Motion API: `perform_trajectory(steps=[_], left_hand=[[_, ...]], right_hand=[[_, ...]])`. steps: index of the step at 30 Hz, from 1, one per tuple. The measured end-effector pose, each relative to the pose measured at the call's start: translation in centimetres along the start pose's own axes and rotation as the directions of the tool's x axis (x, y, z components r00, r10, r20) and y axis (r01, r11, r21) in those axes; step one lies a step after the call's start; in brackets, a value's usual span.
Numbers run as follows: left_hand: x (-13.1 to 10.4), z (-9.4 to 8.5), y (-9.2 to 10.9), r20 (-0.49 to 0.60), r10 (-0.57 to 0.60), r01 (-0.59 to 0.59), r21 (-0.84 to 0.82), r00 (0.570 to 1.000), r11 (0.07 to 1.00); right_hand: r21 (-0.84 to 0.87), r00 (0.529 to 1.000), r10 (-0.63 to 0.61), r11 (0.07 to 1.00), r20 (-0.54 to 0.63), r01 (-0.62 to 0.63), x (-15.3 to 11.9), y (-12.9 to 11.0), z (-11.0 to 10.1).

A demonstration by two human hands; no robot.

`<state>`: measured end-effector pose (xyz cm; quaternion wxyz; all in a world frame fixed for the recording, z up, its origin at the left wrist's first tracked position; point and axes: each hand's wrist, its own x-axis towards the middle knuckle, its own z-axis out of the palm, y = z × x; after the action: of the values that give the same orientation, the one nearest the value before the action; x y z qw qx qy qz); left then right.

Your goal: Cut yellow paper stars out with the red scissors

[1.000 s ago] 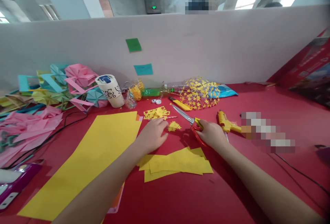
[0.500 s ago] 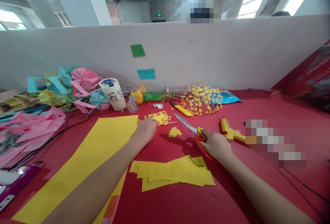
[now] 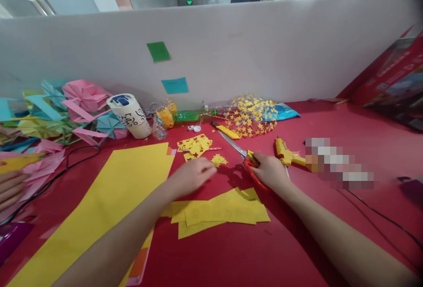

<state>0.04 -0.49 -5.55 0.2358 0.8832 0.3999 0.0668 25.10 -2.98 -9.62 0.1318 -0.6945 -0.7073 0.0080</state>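
Observation:
Red-handled scissors [image 3: 249, 163], partly yellow at the grip, are in my right hand [image 3: 271, 172], blades pointing up and left over the red table. My left hand [image 3: 191, 176] hovers with loosely bent fingers and nothing visible in them. Its fingertips are just below a small pile of yellow paper stars [image 3: 218, 160]. Beyond that hand lie yellow paper scraps with star-shaped holes [image 3: 198, 145], a striped stick among them. Several overlapping yellow paper strips [image 3: 228, 210] rest nearer to me. Large yellow sheets [image 3: 109, 194] lie under and beside my left forearm.
A yellow glue gun [image 3: 287, 152] with a cord lies right. A yellow utility knife [image 3: 228, 130], star-covered clear dome [image 3: 251, 115], green bottle [image 3: 188, 116] and white cup [image 3: 128, 115] stand behind. Folded paper crafts [image 3: 86, 97] and another person's hand [image 3: 11, 188] are at left.
My left hand has moved from the star-holed scraps toward me and right, leaving them on the table. The scissors stay in my right hand. Another person's hand has appeared at left; the view shifted.

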Motion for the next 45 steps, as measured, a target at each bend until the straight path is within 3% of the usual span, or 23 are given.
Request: perform_trajectory(steps=[1, 5, 9, 16, 19, 23, 26, 28, 35, 38, 42, 45], left_hand=[[-0.3, 0.8, 1.1, 0.047, 0.012, -0.009, -0.046, 0.999, 0.999], [-1.0, 3.7, 3.9, 0.021, -0.103, 0.104, -0.02, 0.994, 0.994], [-1.1, 4.8, 4.1, -0.022, -0.117, 0.114, -0.105, 0.993, 0.988], [-0.7, 4.8, 3.4, -0.05, -0.153, 0.126, -0.35, 0.987, 0.928], [-0.5, 4.4, 3.0, -0.024, -0.203, 0.15, -0.591, 0.979, 0.792], [-0.5, 3.8, 2.4, 0.023, -0.266, 0.151, -0.868, 0.964, 0.472], [-0.5, 3.6, 2.4, 0.106, -0.215, 0.16, -0.955, 0.971, 0.25], [-0.4, 3.5, 2.6, 0.112, -0.188, 0.15, -0.969, 0.976, 0.198], [-0.9, 3.7, 3.5, 0.168, -0.166, 0.193, -0.969, 0.972, 0.154], [-1.3, 4.1, 3.7, 0.212, -0.104, 0.229, -0.953, 0.972, 0.198], [-1.7, 3.6, 3.5, 0.14, -0.162, 0.185, -0.93, 0.977, 0.318], [-1.9, 2.3, 3.0, 0.049, -0.257, 0.132, -0.939, 0.965, 0.317]], right_hand=[[0.005, 1.0, 0.0, 1.0, -0.001, 0.0, 0.0, -0.1, 0.0], [0.028, 1.0, -0.005, 1.0, -0.006, 0.005, -0.2, -0.2, 0.0], [0.069, 1.0, -0.008, 0.998, -0.01, 0.009, -0.3, -0.2, 0.0], [0.262, 1.0, 0.026, 0.965, -0.011, -0.023, -0.5, -0.4, -0.3], [0.446, 0.999, 0.005, 0.895, 0.053, -0.028, -1.0, -1.1, -0.8], [0.69, 0.975, -0.054, 0.715, 0.216, -0.113, -1.4, -2.8, -1.8], [0.776, 0.952, -0.095, 0.605, 0.29, -0.176, -1.3, -4.1, -2.5], [0.806, 0.947, -0.109, 0.56, 0.302, -0.192, -1.1, -4.7, -2.7], [0.846, 0.957, -0.1, 0.499, 0.271, -0.187, -2.4, -5.7, -1.9], [0.844, 0.963, -0.101, 0.51, 0.25, -0.165, -3.2, -5.3, -1.3], [0.823, 0.968, -0.145, 0.561, 0.207, -0.092, -3.2, -4.2, -1.0], [0.8, 0.963, -0.179, 0.597, 0.204, -0.058, -2.8, -3.5, -1.3]])
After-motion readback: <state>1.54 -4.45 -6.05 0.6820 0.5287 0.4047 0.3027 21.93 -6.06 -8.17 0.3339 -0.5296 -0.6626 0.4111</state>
